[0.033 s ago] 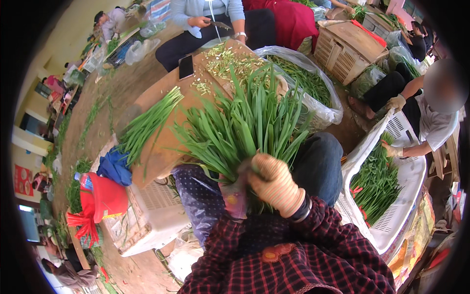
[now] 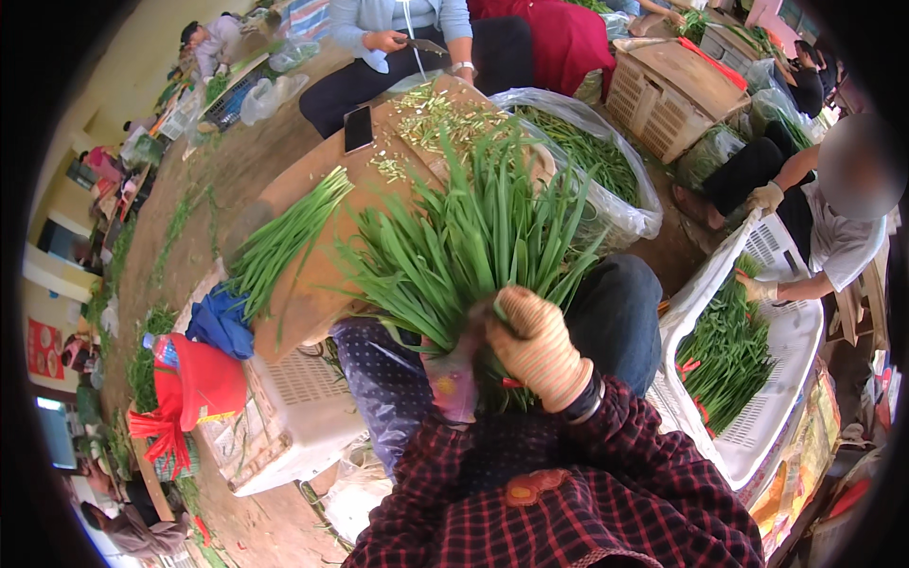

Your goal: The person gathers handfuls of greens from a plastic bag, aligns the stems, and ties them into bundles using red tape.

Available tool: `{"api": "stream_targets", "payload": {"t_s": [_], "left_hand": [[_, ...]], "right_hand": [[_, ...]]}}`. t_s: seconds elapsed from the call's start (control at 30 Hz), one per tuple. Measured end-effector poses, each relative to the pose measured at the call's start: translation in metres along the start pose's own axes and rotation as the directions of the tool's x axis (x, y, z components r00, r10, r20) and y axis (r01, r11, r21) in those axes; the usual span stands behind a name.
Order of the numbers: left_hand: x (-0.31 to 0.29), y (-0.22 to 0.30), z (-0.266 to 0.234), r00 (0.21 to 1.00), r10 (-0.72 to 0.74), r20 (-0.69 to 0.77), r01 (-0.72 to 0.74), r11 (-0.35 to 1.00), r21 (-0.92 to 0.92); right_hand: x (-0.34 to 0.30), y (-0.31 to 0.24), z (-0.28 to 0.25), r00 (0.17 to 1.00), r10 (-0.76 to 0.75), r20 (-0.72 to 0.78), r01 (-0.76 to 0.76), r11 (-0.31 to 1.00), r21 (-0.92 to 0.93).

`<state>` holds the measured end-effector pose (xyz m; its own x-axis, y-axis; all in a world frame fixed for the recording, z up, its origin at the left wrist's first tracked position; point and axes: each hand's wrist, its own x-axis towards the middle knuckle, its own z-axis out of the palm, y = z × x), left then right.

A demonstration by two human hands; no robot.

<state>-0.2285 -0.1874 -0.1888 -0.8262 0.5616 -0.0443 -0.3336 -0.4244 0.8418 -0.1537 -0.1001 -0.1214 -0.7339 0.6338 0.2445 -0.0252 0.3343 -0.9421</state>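
Observation:
A thick bunch of garlic chives (image 2: 464, 246) stands in front of me over my lap, its flat green leaves fanning up and away. My left hand (image 2: 451, 383), in a pink and purple patterned glove, is closed around its lower part. Against the right side of the bunch is my right hand (image 2: 542, 352), in a striped cream glove with its fingers curled in. A bit of red strip (image 2: 512, 383) shows just below that hand. What the right fingers grip is hidden, and the gap between the hands is blurred.
A round board (image 2: 284, 204) bears a second bunch (image 2: 289, 241), a phone (image 2: 359, 130) and cut stem ends (image 2: 440, 118). Left stand a red bucket (image 2: 210, 379) and white crate (image 2: 303, 407). Right is a white basket (image 2: 791, 379) of bundled greens beside a co-worker; another holds a knife (image 2: 423, 45) opposite.
My right hand has shifted slightly to the right and turned a little. A bit of red strip now shows beneath it. My left hand keeps its hold on the bunch.

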Motion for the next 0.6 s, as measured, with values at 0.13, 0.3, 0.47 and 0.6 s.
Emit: {"api": "stream_targets", "payload": {"t_s": [0.13,0.3,0.47,0.6], "left_hand": [[-0.001,-0.004,-0.001,0.998,0.001,-0.067,-0.001,1.0,-0.002],[-0.003,0.001,0.001,0.995,-0.079,-0.054,0.08,0.996,0.026],[-0.004,-0.003,-0.001,0.997,-0.074,-0.005,0.074,0.997,0.005],[-0.005,-0.004,0.004,0.998,-0.055,-0.006,0.055,0.998,-0.016]], "right_hand": [[0.012,-0.003,-0.011,0.999,0.018,-0.042,-0.028,0.967,-0.254],[0.03,-0.007,-0.016,0.999,0.041,-0.004,-0.039,0.903,-0.429],[0.048,-0.01,-0.017,0.987,0.134,0.085,-0.036,0.712,-0.701],[0.049,-0.006,-0.023,0.984,0.121,0.13,0.006,0.708,-0.706]]}}
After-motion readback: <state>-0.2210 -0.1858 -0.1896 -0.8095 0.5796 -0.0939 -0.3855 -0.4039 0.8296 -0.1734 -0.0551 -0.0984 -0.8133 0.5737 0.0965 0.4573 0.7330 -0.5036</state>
